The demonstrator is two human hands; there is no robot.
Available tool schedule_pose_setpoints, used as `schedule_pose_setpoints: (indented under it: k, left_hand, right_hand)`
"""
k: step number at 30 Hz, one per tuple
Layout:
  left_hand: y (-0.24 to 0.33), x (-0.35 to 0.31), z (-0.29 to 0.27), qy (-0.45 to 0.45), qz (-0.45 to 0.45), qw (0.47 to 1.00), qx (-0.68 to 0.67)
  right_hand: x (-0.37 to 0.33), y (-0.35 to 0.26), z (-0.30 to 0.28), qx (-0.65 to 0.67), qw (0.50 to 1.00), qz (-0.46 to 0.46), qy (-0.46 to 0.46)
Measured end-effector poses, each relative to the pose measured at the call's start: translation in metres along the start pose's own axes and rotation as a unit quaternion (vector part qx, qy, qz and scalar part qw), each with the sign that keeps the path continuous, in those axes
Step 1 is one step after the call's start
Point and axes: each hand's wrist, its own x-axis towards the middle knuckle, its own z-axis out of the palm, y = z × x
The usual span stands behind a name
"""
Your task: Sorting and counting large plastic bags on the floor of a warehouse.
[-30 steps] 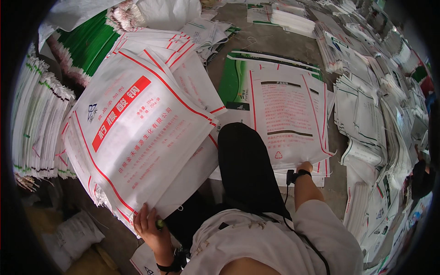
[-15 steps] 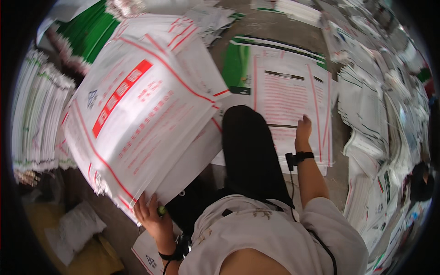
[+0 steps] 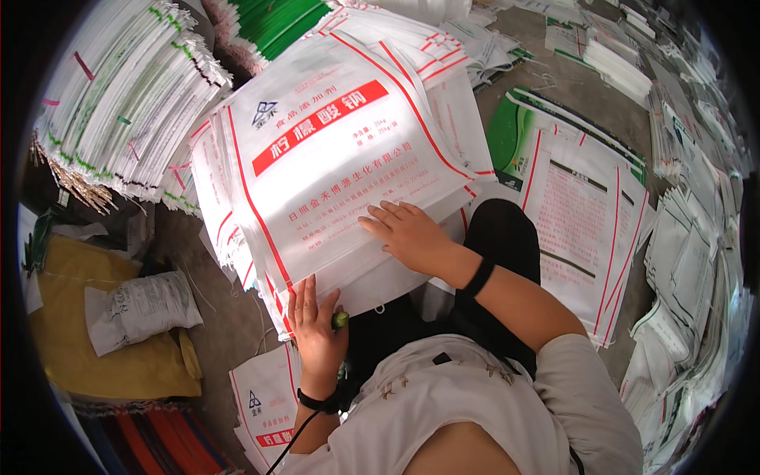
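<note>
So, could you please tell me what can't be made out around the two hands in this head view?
- Sacks beneath the top sack: covered by it.
- Small green object by the left hand: too small to identify.
- Right hand: palm faces down, hidden.

Bright, even daylight, sharp centre, fisheye bending and dark rim.
</note>
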Motion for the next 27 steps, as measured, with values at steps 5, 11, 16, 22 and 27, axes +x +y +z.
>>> schedule_pose_setpoints:
  k: [5, 11, 16, 22, 27]
  left_hand:
    - [-0.008, -0.003, -0.003, -0.029, -0.008, 0.999, -0.02]
    - [-0.012, -0.004, 0.0, -0.02, 0.006, 0.999, -0.024]
    - [-0.01, -0.002, -0.003, -0.008, 0.003, 0.999, -0.043]
    - [-0.017, -0.007, 0.002, -0.019, -0.002, 0.999, -0.042]
    - [-0.015, -0.002, 0.003, -0.009, 0.017, 1.0, -0.023]
  right_hand:
    - [0.021, 0.033, 0.016, 0.158, 0.97, 0.169, -0.071]
    - [0.024, 0.114, -0.031, 0.293, 0.852, 0.381, 0.207]
    - [-0.047, 0.211, -0.093, 0.354, 0.764, 0.404, 0.357]
    - [-0.176, 0.237, -0.15, 0.401, 0.609, 0.465, 0.502]
    - [-0.281, 0.217, -0.144, 0.282, 0.491, 0.597, 0.568]
